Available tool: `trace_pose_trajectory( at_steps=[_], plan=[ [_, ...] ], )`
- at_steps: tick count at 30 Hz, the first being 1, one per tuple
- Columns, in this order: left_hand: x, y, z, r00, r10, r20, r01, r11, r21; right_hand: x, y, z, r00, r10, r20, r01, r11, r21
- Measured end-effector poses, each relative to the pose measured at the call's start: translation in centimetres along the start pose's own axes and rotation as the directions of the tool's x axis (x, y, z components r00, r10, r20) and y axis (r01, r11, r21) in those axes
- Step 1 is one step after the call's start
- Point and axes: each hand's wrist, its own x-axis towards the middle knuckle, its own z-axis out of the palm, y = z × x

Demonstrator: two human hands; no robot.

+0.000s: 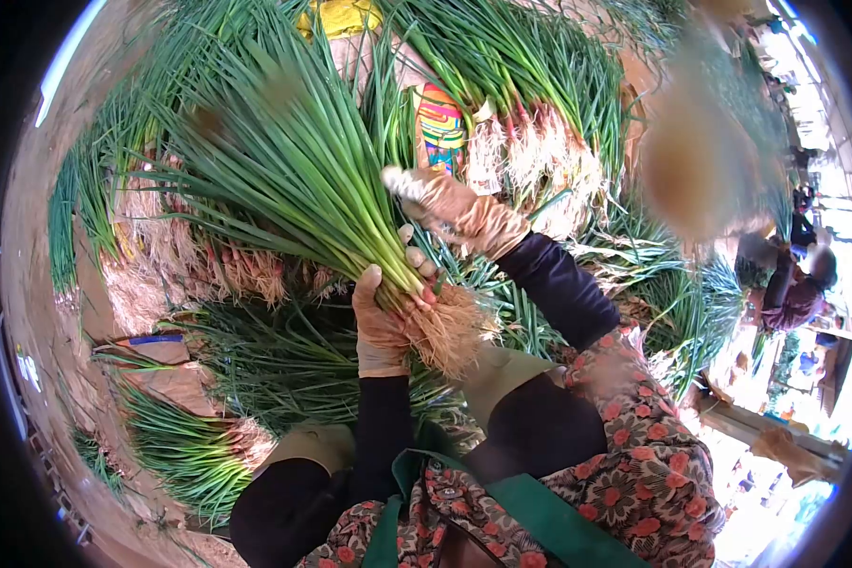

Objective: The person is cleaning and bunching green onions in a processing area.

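A thick bunch of green onions [336,185] stands tilted in front of me, its leaves fanning to the upper left and its tan roots hanging toward my lap. My left hand [385,322], in a dirty tan glove with whitish fingertips, is closed around the lower stalks just above the roots. To the right of the bunch is my right hand [464,213], gloved the same way and holding nothing. Its fingers stretch out toward the stalks, slightly blurred at the tips.
Piles of green onions with pale roots [540,156] lie ahead, and more onions [194,440] lie at the lower left. Loose leaves [284,364] cover the ground before my knees. A colourful printed bag [440,128] and a yellow bundle [346,17] are among them. Another person [795,293] is at the far right.
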Motion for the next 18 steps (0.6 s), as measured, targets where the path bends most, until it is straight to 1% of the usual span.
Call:
trace_pose_trajectory(
  at_steps=[2,3,4,5,6,7,8,9,10,11,12,13,14,15,16,17,18],
  plan=[
    [-0.1,0.5,-0.3,1.000,0.008,0.014,-0.009,0.999,0.043,1.1,1.1,1.3,0.995,-0.052,-0.089,0.044,0.995,-0.093],
    [-0.2,0.3,-0.1,0.999,0.041,0.012,-0.041,0.999,0.022,0.7,0.8,1.5,0.997,-0.019,-0.076,0.017,1.000,-0.026],
    [-0.3,0.4,-0.2,0.999,0.022,0.047,-0.020,0.998,-0.057,0.3,0.8,1.0,0.997,-0.017,-0.080,0.010,0.996,-0.084],
    [-0.3,0.3,-0.5,0.996,0.008,0.085,0.004,0.990,-0.138,0.7,2.1,1.1,0.983,-0.111,-0.149,0.099,0.992,-0.082],
    [-0.4,0.1,-0.8,0.992,-0.006,0.122,0.033,0.975,-0.220,2.6,5.5,-0.1,0.938,-0.301,-0.173,0.261,0.940,-0.221],
    [0.4,-0.1,-1.4,0.933,-0.055,0.354,0.184,0.922,-0.342,4.6,8.9,-1.3,0.857,-0.480,-0.191,0.390,0.843,-0.370],
    [0.5,-0.3,-1.3,0.871,-0.025,0.491,0.244,0.890,-0.386,2.6,7.1,-1.5,0.855,-0.449,-0.261,0.189,0.737,-0.649],
    [1.0,-0.4,-1.2,0.784,0.013,0.620,0.312,0.856,-0.413,1.2,6.3,-1.6,0.905,-0.378,-0.196,0.164,0.734,-0.659],
    [1.6,-0.4,-1.0,0.678,0.066,0.733,0.381,0.820,-0.426,0.2,5.9,-1.8,0.945,-0.302,-0.125,0.143,0.725,-0.674],
    [1.5,-0.4,-0.8,0.666,0.080,0.742,0.352,0.843,-0.406,0.8,9.2,-3.1,0.883,-0.413,0.224,0.410,0.445,-0.796],
    [1.4,-0.4,-0.6,0.653,0.094,0.751,0.321,0.865,-0.387,-0.1,10.2,-2.7,0.929,-0.145,0.339,0.369,0.384,-0.847],
    [1.3,-0.1,-0.6,0.656,0.090,0.749,0.301,0.879,-0.369,-1.0,11.2,-2.3,0.895,0.136,0.425,0.372,0.300,-0.878],
    [1.5,0.3,-0.6,0.657,0.090,0.749,0.277,0.895,-0.350,-0.9,10.8,-3.0,0.907,0.250,0.339,0.292,0.207,-0.934],
    [1.5,0.7,-0.1,0.713,0.039,0.700,0.234,0.928,-0.290,-0.9,10.2,-3.5,0.900,0.359,0.245,0.227,0.094,-0.969],
    [0.6,0.3,0.8,0.846,0.034,0.532,0.158,0.937,-0.313,0.7,8.2,-5.6,0.939,0.311,0.145,0.164,-0.034,-0.986],
    [0.6,0.1,1.3,0.927,0.017,0.376,0.075,0.971,-0.229,2.4,8.1,-9.5,0.958,-0.238,0.161,0.151,-0.060,-0.987],
    [0.7,0.0,1.6,0.978,0.014,0.208,0.012,0.992,-0.125,3.5,6.3,-11.3,0.836,-0.547,0.050,0.061,0.003,-0.998]
  ],
)
